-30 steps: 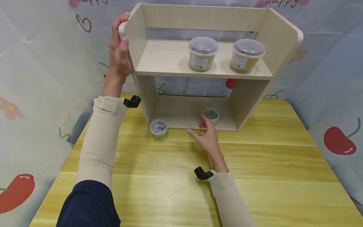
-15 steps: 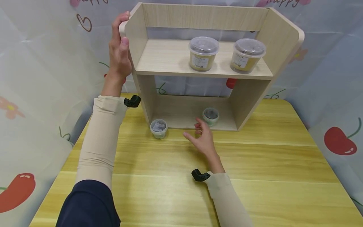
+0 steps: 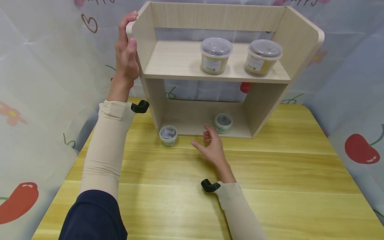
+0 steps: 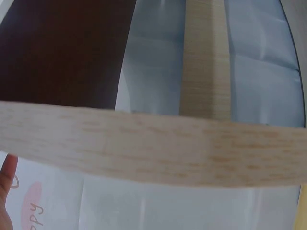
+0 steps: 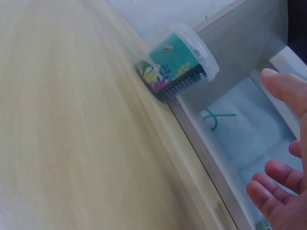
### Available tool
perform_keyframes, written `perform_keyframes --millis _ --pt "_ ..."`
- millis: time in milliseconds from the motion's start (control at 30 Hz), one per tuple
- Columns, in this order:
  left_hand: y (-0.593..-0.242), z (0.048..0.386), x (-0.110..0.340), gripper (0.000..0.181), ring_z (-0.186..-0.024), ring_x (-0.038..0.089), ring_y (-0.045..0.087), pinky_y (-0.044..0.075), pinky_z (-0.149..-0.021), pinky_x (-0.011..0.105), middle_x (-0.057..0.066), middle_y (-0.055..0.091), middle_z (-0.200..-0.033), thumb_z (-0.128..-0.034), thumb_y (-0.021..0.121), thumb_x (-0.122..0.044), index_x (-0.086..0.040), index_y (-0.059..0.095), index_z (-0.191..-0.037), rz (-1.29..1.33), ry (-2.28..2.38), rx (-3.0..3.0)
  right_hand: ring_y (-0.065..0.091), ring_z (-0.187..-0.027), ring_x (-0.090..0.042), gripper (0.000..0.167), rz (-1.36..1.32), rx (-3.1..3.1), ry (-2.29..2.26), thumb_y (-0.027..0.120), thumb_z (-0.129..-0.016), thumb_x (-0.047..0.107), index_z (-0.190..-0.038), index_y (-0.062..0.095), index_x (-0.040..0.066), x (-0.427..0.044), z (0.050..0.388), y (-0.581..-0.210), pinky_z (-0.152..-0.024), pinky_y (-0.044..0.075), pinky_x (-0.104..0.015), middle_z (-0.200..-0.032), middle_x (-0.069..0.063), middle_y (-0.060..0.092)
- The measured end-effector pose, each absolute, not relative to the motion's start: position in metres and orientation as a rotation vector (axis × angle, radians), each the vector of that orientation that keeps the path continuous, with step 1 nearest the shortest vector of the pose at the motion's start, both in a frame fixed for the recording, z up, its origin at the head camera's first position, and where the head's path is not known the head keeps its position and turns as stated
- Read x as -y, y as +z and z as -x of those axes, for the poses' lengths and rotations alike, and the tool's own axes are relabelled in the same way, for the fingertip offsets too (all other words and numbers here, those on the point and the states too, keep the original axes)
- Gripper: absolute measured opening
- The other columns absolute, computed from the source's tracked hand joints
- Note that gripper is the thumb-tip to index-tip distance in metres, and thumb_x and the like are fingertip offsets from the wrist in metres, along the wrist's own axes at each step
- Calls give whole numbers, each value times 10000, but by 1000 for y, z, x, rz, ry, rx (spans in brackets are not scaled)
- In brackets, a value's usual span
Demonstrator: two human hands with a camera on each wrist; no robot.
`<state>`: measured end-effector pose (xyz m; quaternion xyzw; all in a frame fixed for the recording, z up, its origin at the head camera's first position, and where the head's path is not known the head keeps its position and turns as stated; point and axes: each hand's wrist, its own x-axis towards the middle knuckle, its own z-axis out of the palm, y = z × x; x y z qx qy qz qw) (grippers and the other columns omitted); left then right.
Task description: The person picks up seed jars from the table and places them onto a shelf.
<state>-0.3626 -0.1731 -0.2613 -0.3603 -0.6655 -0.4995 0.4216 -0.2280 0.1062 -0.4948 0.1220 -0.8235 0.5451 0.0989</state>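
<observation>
My left hand (image 3: 127, 60) grips the upper left side panel of a pale wooden shelf (image 3: 216, 80), its fingers bent over the panel's edge. In the left wrist view that panel edge (image 4: 153, 148) crosses the picture, with part of the hand at lower left. My right hand (image 3: 211, 146) holds nothing, its thumb and fingers spread apart. Just right of its fingertips a small lidded tub (image 3: 223, 123) stands on the bottom board. Another small tub (image 3: 168, 136) stands on the table at the shelf's front left corner; the right wrist view shows its teal printed label (image 5: 172, 64).
Two larger tubs with yellowish contents and white labels, one in the middle (image 3: 216, 56) and one at the right (image 3: 263, 58), stand on the upper board. The wood-grain table (image 3: 168, 193) extends in front. A printed curtain (image 3: 354, 83) hangs behind and at both sides.
My right hand has drawn back and left from the small tub on the bottom board, which now shows fully. The left hand keeps its grip on the shelf.
</observation>
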Motion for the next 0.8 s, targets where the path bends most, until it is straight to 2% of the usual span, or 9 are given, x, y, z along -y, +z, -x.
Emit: perform_keyframes --millis 333,667,800 --pt "-261 363 173 964 -1008 164 532 441 -815 198 76 534 -1333 -826 420 -735 84 349 -1330 910 -1292 1660 583 -1004 -390 798 -372 2487 1624 838 -776 201 -1423 436 -36 -98 231 -495 -904 486 -465 -1145 -206 541" --pt "-261 362 172 874 -1063 202 542 477 -887 253 73 516 -1357 -858 393 -633 100 316 -1328 896 -1271 1671 555 -974 -328 795 -385 2519 1638 839 -778 217 -1423 444 -28 -85 232 -499 -887 483 -453 -1142 -203 550" --pt "-262 361 172 890 -1097 194 527 464 -921 264 81 504 -1373 -846 404 -645 102 321 -1322 886 -1297 1670 550 -961 -323 792 -387 2532 1632 836 -782 225 -1424 444 -26 -83 233 -500 -882 483 -453 -1140 -200 549"
